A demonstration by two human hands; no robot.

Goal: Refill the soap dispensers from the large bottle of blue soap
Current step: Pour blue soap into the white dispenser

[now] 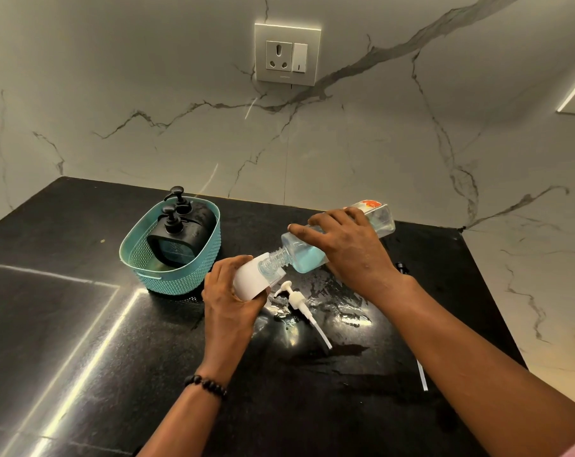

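My right hand (348,245) grips the large clear bottle of blue soap (301,253), tipped on its side with its threaded neck pushed into the mouth of a white dispenser (251,280). My left hand (228,293) holds that white dispenser, tilted towards the bottle, just above the black counter (81,324). Blue soap pools at the bottle's lower end near the neck. The white pump head (301,303) with its long tube lies loose on the counter below the two. Two black pump dispensers (177,232) stand in a teal basket (184,275) to the left.
Wet patches glisten on the counter around the white pump. A black pump part (401,267) and a thin tube (422,376) lie to the right, partly hidden by my right forearm. A marble wall with a socket (287,54) rises behind. The counter's right edge is close.
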